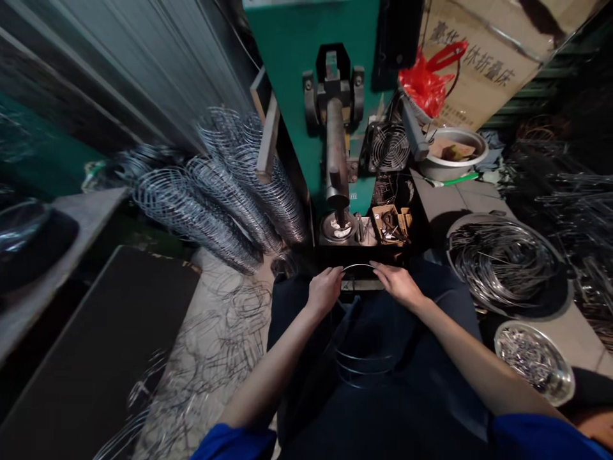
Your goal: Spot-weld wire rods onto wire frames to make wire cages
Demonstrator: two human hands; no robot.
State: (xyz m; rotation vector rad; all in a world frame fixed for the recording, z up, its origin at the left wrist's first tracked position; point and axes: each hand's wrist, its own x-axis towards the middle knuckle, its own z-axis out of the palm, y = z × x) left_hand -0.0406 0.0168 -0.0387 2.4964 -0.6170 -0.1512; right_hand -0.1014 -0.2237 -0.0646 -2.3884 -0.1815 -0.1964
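A thin metal wire curves in an arc between my two hands, above my lap. My left hand pinches its left end and my right hand pinches its right end. Several wire rings lie on the dark apron over my lap. Just beyond my hands stands a green machine with a thick metal arm reaching down toward me. Beneath the arm's tip, a round metal base bears small pale bits.
Tall stacks of wire rings lean at the left, with loose rings on the floor. To the right are a black tub of wires, a bowl of small metal parts and a fan. A box of pieces sits by the machine.
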